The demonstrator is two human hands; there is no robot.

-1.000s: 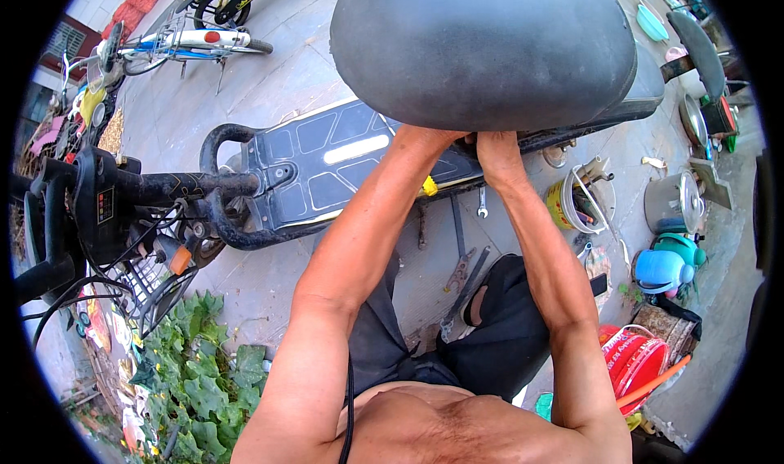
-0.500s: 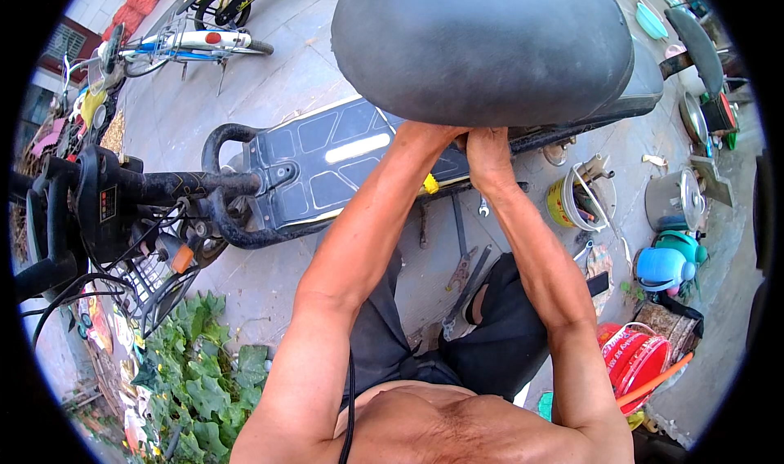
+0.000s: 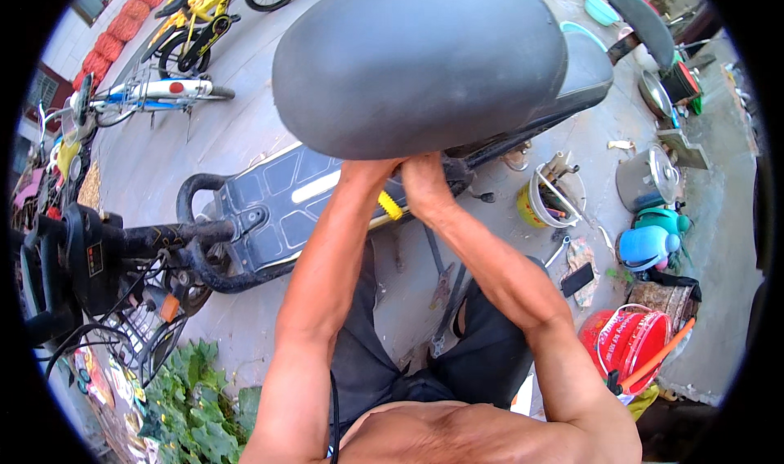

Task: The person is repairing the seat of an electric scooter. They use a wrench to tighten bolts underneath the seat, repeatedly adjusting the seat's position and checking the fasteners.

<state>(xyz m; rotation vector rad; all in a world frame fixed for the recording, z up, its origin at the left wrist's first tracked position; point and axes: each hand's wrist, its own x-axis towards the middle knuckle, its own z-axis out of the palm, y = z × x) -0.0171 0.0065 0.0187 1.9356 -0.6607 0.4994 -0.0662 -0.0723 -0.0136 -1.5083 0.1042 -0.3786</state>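
A large black seat (image 3: 425, 64) of an electric scooter spans the upper middle of the head view. Both my arms reach up to its near edge. My left hand (image 3: 371, 168) and my right hand (image 3: 423, 176) are side by side beneath the seat, close together. The seat hides the fingers of both, so what they touch or hold does not show. Beside my left wrist sits a small ridged yellow piece (image 3: 390, 206), over the edge of the scooter's dark footboard (image 3: 286, 207). The handlebar stem (image 3: 163, 235) extends to the left.
Long-handled tools (image 3: 445, 288) lie on the ground between my legs. To the right are a tool bucket (image 3: 539, 198), a wrench (image 3: 558, 252), a phone (image 3: 577, 278), a metal pot (image 3: 645, 178), a blue jug (image 3: 645, 245) and a red bucket (image 3: 629, 337). Bicycles (image 3: 155, 96) stand far left.
The whole view has shifted, so the seat and scooter appear lower and further left. Both hands stay under the seat edge. More of the yellow piece shows beside my left wrist.
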